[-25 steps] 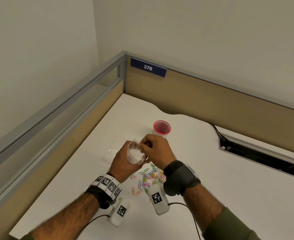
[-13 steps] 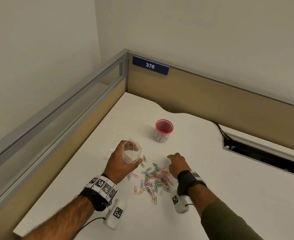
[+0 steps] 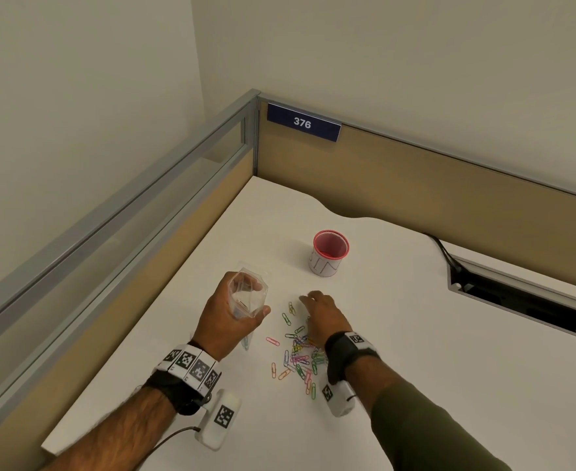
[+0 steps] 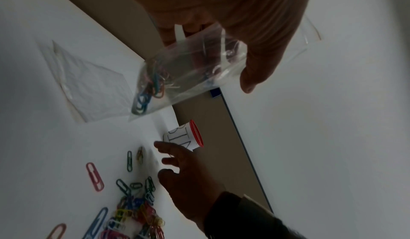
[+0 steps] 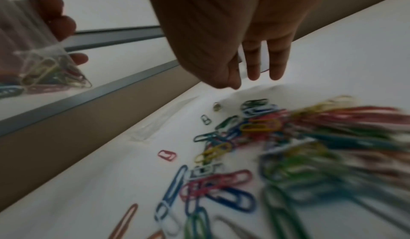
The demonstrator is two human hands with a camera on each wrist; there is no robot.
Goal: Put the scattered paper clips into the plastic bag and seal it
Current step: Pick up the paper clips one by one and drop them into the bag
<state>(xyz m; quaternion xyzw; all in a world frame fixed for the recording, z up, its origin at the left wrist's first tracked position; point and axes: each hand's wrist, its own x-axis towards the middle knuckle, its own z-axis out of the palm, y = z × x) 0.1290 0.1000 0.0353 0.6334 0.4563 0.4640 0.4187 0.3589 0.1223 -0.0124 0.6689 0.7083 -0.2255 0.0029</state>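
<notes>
My left hand grips a small clear plastic bag above the white desk, its mouth up and open. Several coloured paper clips lie in the bag's bottom corner. A pile of coloured paper clips is scattered on the desk between my hands. My right hand hovers low over the far side of the pile, palm down, fingers extended and holding nothing. In the right wrist view the fingers point down at the clips, with the bag at the left.
A red-rimmed white paper cup stands on the desk beyond the hands. A second flat clear bag lies on the desk left of the held one. Partition walls close the back and left; a cable slot opens at the right.
My right hand left the bag's mouth, dropped to the desk and now reaches over the clip pile. The left hand keeps holding the bag, slightly lower and to the left.
</notes>
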